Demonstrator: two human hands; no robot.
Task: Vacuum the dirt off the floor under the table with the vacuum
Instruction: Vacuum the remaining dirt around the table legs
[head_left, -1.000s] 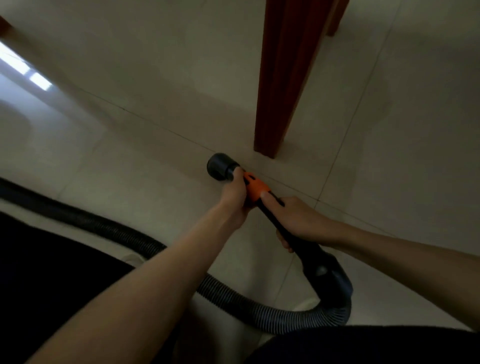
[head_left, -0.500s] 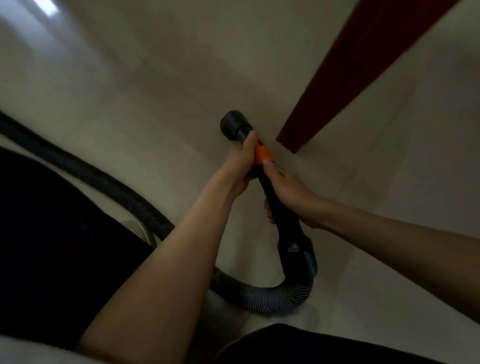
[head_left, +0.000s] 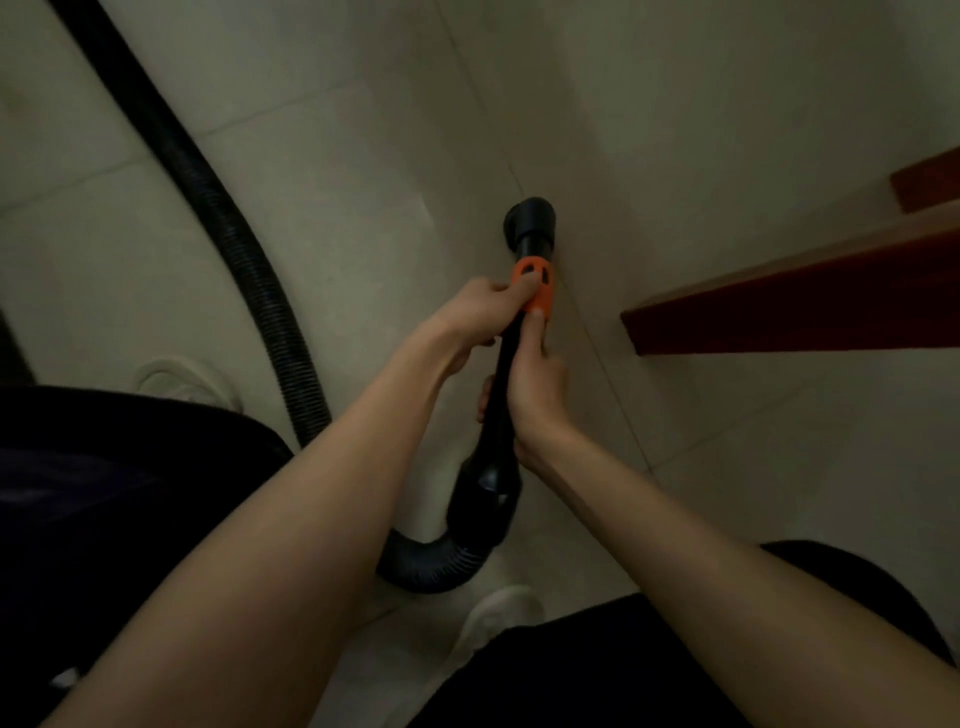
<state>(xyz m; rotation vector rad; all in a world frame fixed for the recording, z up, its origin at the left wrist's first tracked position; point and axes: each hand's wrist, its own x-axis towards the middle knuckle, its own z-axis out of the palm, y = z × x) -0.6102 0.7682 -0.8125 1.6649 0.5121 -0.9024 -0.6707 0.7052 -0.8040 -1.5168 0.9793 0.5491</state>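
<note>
While both hands clamp the black vacuum wand (head_left: 503, 374): left hand (head_left: 480, 312) at orange collar (head_left: 537, 286) | right hand (head_left: 535, 384) just behind | round black nozzle (head_left: 531, 221) ahead on pale tiled floor (head_left: 337, 208) | writing: none legible.

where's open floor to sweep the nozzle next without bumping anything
Bare tile lies between the hose and the nozzle, and beyond the nozzle toward the top of the view. It is tight to the right, where the table leg ends close by, and near the shoes, where the hose loops back.
</note>
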